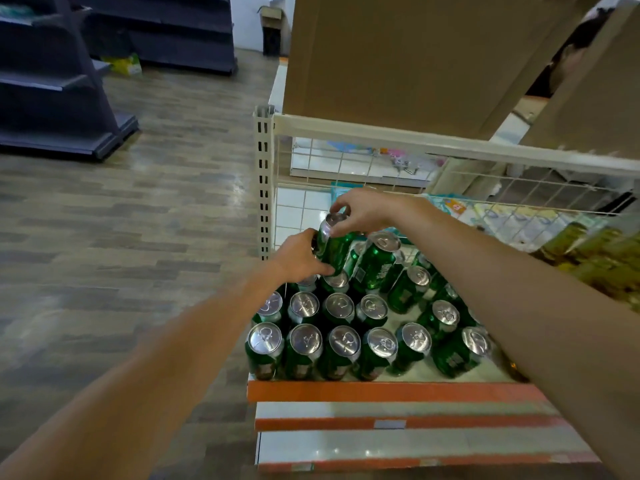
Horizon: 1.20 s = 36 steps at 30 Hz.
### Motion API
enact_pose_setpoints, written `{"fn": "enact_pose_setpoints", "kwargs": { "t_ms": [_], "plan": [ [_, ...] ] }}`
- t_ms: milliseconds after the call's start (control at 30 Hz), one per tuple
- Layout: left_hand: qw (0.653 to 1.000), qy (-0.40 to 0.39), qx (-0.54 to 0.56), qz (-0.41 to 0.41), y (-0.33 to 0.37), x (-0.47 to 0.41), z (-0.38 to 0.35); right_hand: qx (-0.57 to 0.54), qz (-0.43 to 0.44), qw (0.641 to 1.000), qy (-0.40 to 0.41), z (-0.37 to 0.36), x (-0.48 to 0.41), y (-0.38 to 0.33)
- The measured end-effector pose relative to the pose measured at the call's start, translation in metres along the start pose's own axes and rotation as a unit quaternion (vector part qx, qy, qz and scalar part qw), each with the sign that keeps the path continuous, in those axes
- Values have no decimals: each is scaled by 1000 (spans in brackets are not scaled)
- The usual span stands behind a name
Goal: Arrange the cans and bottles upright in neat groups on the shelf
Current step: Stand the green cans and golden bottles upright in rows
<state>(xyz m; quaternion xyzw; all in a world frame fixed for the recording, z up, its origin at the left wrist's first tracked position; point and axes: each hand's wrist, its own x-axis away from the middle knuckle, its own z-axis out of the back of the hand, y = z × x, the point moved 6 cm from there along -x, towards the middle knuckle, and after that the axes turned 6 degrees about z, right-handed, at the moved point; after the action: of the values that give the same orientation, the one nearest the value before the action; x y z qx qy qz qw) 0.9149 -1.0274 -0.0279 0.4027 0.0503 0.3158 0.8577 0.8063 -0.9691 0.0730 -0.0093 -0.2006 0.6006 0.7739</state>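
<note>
1. Glossy green metal can (pixel 334 245) with a silver lid, tilted at the back left of the shelf (pixel 381 391). Gripped low on the side by the left hand (pixel 299 259), pinched at the rim by the right hand (pixel 363 211).
2. Upright cans (pixel 304 341) packed in tight rows in front. Leaning cans (pixel 375 263) crowding just to the right.
3. Cardboard box (pixel 398 57) overhead, wire mesh (pixel 346 161) behind.
4. Yellowish bottles (pixel 588 251) far right, blurred and cut off by the frame edge.

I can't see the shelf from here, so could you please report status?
Left hand grips green can, right hand pinches its top. Can tilted over back rows. Leaning cans close on its right.
</note>
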Motion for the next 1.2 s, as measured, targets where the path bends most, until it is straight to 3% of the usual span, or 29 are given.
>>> {"fn": "enact_pose_setpoints", "kwargs": {
  "t_ms": [167,400,500,700,1067,1200],
  "plan": [
    [998,-63,4,-3,4,-1,-15,44,-36,998,41,-4,9,3],
    [998,-66,14,-2,2,-7,-28,128,-57,985,97,-10,12,4],
    [998,-67,10,-10,4,-10,-29,113,-75,988,81,-13,14,8],
    [996,-86,16,-7,5,-13,-28,-2,-19,1000,-2,-20,13,14],
    [991,-135,24,2,3,-13,-27,0,-27,1000,4,-21,8,11],
    [989,-136,-47,-14,4,-15,-26,-9,-20,1000,-4,-20,11,18]
  ]
}}
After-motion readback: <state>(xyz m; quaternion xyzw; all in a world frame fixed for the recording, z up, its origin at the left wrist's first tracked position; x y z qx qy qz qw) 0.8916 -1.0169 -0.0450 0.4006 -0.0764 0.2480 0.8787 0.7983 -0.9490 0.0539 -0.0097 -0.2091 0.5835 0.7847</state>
